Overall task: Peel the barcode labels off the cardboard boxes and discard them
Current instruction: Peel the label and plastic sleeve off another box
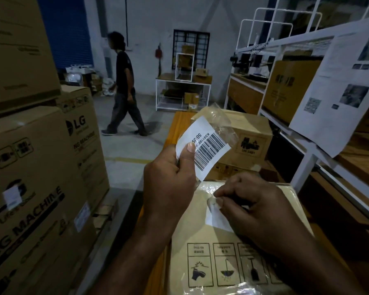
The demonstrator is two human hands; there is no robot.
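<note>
Pinching a peeled barcode label (207, 145) between thumb and curled fingers, the left hand (168, 179) holds it up; beside it the right hand (256, 211) pinches the corner of a second label (216, 221) on the cardboard box (197, 235) beneath.

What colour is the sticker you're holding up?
The sticker is white with black barcode stripes; head view shows it best.

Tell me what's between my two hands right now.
In the head view, between the left hand, which holds the peeled white barcode label, and the right hand, only the glossy taped top of the brown cardboard box shows.
</note>
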